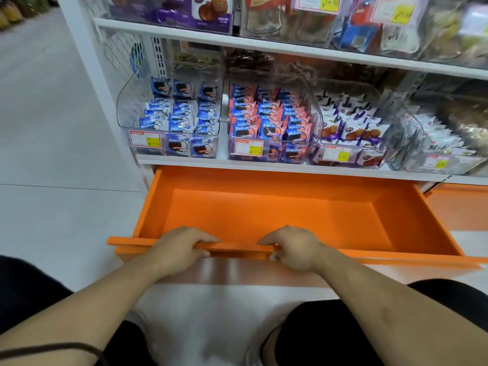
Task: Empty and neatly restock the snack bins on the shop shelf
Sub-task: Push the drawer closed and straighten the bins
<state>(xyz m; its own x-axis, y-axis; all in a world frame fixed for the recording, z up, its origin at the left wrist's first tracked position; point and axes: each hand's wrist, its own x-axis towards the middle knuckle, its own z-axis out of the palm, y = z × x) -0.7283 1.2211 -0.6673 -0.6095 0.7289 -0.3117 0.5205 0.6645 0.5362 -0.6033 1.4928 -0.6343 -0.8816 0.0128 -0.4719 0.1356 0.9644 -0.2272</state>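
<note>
Our left hand and right hand curl over the orange drawer front (pulled open, nothing inside); snack bins remain full; emptying not begun.

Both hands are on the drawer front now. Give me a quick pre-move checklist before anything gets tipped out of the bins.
1. Orange drawer pulled open under the shelf: ok.
2. Drawer interior free of stock: ok, nothing visible inside.
3. Left hand and right hand free for a bin: not ok, both grip the drawer front edge.
4. Leftmost blue-packet bin within view and unobstructed: ok.
5. Bins sitting square on the shelf: cannot tell, far right is blurred.
</note>
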